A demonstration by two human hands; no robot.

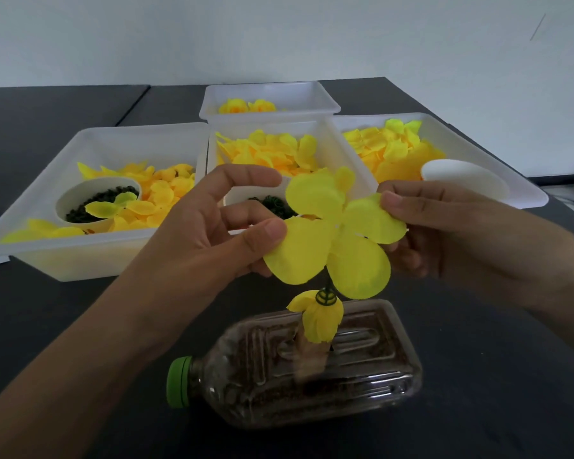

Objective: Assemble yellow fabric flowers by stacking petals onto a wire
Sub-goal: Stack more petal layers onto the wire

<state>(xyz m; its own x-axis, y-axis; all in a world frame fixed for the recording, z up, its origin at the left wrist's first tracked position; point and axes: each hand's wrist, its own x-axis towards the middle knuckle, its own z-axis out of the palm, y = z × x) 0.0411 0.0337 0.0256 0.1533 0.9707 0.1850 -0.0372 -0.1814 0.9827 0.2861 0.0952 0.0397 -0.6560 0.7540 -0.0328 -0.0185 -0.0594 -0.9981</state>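
A flat yellow petal layer [337, 236] with several round lobes hangs in mid-air above a thin wire. My left hand [212, 223] pinches its lower left lobe between thumb and fingers. My right hand [444, 226] pinches its right lobe. Below it, a folded yellow flower with a green calyx [320, 313] sits on the wire, which stands out of a clear plastic bottle [305, 366] lying on its side. The wire itself is mostly hidden behind the petals.
Four white trays hold yellow petals: left tray [47, 193] with a cup of dark green parts [96, 202], middle tray [328, 140], right tray [497, 150] with a white cup [461, 180], back tray [269, 94]. The bottle has a green cap [178, 382]. The table [494, 359] is dark.
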